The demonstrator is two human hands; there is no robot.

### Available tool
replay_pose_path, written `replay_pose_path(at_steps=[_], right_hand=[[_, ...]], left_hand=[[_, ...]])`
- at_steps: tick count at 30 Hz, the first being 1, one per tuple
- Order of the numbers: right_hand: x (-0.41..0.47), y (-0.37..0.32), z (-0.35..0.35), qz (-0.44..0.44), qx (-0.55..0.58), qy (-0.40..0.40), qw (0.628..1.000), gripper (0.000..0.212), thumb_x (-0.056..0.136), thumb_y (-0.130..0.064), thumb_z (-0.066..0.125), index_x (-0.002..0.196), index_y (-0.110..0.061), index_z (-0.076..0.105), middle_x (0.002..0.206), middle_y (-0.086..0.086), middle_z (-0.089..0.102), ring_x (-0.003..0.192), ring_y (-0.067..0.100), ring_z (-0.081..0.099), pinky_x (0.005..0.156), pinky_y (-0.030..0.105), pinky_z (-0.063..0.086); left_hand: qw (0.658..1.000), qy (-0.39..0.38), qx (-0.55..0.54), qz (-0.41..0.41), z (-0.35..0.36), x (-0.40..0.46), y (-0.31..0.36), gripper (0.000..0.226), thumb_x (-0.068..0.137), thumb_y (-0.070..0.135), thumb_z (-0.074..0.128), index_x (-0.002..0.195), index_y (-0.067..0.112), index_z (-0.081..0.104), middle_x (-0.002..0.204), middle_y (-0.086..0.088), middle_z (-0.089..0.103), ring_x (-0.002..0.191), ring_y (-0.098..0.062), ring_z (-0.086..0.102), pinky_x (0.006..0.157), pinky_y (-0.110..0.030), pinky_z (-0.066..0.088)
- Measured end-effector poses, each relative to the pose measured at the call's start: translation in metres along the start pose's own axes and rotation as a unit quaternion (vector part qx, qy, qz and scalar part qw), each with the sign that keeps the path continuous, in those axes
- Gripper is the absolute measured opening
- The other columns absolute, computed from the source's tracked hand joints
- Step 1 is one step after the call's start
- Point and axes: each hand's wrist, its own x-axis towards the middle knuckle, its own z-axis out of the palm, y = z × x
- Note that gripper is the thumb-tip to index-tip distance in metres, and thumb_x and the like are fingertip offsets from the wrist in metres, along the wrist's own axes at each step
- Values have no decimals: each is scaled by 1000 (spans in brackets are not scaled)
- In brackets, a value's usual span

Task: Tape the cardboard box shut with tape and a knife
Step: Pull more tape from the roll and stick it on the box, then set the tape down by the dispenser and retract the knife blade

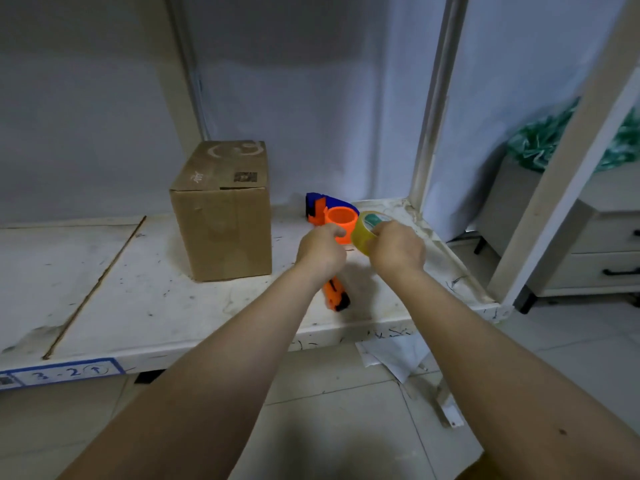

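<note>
While both hands (320, 252) (398, 249) grip the tape (363, 230) at centre frame, the knife (335, 294) lies beneath; a dropped roll could strike it.

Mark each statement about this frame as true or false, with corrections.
1. The right hand holds the tape roll. True.
2. The box lies on the floor. False: it stands on the white shelf.
3. The knife lies on the shelf below the left hand. True.
4. The left hand grips the knife. False: the knife lies free; the left fingers reach toward the tape roll.
5. The orange and blue dispenser sits left of the box. False: it sits to its right, behind the hands.
</note>
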Motion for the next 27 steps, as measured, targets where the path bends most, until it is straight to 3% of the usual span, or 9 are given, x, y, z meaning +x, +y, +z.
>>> replay_pose_path(at_steps=[4,7,13,18,21,23,27], right_hand=[[45,23,9,13,-29,-2,1000,36,88,-4,48,119,-15,63,120,13,64,113,32,59,84,31,46],[81,32,21,4,-47,-4,999,37,87,-1,46,118,-13,63,119,14,65,111,32,60,79,30,44],[123,36,52,-37,-95,-18,995,35,85,3,48,113,-10,64,110,14,66,101,32,62,69,31,40],[128,34,70,-60,-110,-48,991,31,86,-1,46,109,-10,66,109,13,67,99,31,63,69,31,42],[124,34,69,-59,-115,-50,990,36,89,-4,46,120,-14,61,117,12,64,104,32,62,72,32,44],[118,34,66,-63,-112,-33,991,41,88,-4,49,126,-16,56,122,11,59,106,34,61,73,34,45],[93,26,55,-60,-42,29,997,31,88,-4,47,117,-11,56,117,13,54,93,37,60,66,34,39]], left_hand=[[993,-42,103,38,34,45,12,51,87,0,40,127,25,59,131,-8,60,122,-33,52,105,-47,40],[987,-78,123,61,51,71,14,48,89,-1,41,130,18,57,133,-8,59,121,-30,54,100,-36,45],[981,-111,148,55,67,100,0,55,86,-4,40,135,18,51,139,-11,53,127,-32,48,102,-37,44],[978,-94,178,55,69,107,-15,56,87,-2,42,137,21,49,139,-9,53,129,-31,45,103,-43,44],[977,-80,186,66,65,106,-19,57,86,-1,43,138,23,49,139,-7,54,131,-30,43,104,-45,43],[979,-60,184,65,59,104,-21,55,86,0,44,135,23,52,136,-8,56,129,-30,46,102,-44,45],[987,13,156,26,38,92,-28,48,86,2,47,129,21,57,131,-12,56,118,-32,53,96,-38,48]])
